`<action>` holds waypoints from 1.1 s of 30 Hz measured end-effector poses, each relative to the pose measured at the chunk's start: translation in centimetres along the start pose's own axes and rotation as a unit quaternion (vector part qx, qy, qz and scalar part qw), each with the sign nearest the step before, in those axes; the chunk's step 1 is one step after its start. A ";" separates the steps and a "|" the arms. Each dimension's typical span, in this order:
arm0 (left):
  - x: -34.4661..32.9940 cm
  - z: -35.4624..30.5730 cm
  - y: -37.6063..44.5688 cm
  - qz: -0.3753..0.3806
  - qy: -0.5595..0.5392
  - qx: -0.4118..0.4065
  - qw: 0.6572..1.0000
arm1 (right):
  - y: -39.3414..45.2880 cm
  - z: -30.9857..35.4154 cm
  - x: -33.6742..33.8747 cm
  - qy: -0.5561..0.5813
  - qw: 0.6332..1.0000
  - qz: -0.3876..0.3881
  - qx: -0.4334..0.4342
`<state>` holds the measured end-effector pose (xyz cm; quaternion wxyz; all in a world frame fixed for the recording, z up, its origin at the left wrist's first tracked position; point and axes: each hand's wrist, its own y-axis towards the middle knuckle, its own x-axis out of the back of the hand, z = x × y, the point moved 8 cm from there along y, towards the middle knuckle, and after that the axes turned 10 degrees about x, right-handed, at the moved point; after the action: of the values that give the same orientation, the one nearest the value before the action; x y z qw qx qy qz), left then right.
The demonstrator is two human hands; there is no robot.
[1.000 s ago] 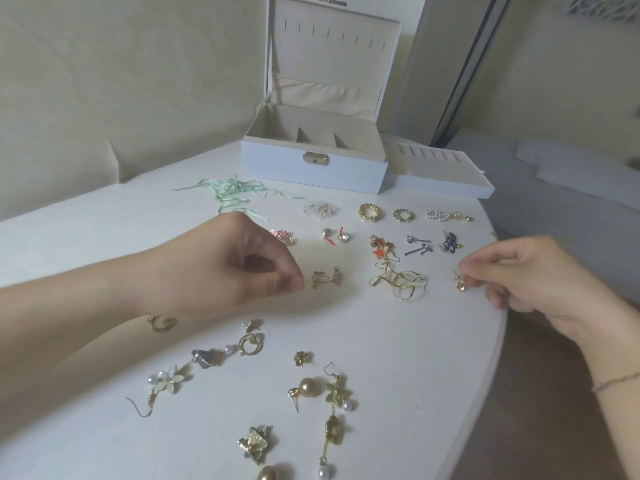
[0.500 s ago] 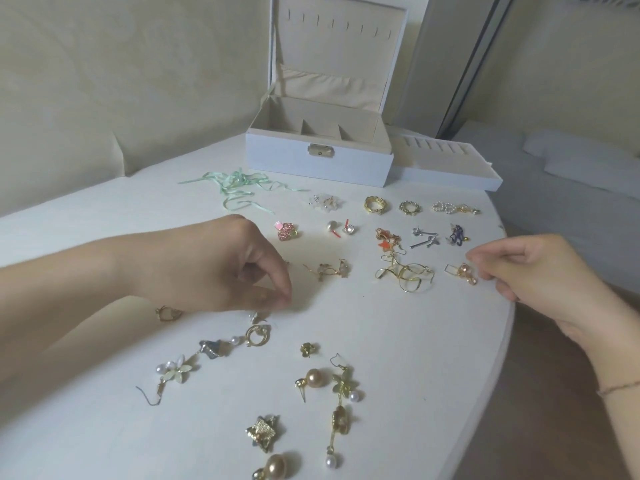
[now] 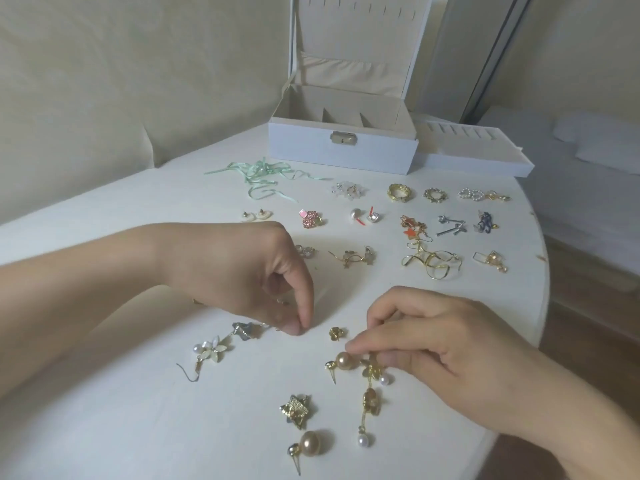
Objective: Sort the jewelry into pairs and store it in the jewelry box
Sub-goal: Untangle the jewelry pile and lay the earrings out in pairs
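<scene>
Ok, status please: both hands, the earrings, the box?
Left hand pinching something small on table. Right hand at gold pearl stud, grip unclear. Box open, nothing stored visible.

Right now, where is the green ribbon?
In the head view, the green ribbon lies loose on the white table, far left of centre, just in front of the open jewelry box's left corner, beyond the pearl studs.

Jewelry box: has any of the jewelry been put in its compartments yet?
No: the jewelry box stands open and the parts of its compartments that show are bare, while the sorted pairs lie in rows on the table.
</scene>
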<state>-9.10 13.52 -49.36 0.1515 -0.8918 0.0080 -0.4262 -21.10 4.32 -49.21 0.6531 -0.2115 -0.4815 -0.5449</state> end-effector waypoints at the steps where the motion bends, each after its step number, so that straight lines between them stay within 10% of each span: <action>1: -0.1 0.1 0.0 0.007 -0.002 0.005 1.000 | 0.2 0.0 -0.1 -0.006 1.000 0.006 0.006; 15: 5.1 0.8 -0.8 -0.168 -0.252 -0.017 0.953 | 0.4 -0.5 3.5 0.207 0.975 -0.082 -0.011; 25: 1.3 -1.9 -0.1 0.010 -0.394 -0.062 0.917 | 3.6 -0.2 5.4 0.391 0.895 -0.206 -0.065; 33: 1.3 -1.4 0.1 -0.023 -0.375 -0.019 0.926 | 3.2 -1.4 4.8 0.382 0.887 -0.234 -0.111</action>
<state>-9.27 12.89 -47.58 0.1167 -0.9892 -0.0622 -0.0637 -17.86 1.82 -44.87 0.6124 0.0612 -0.1667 -0.7704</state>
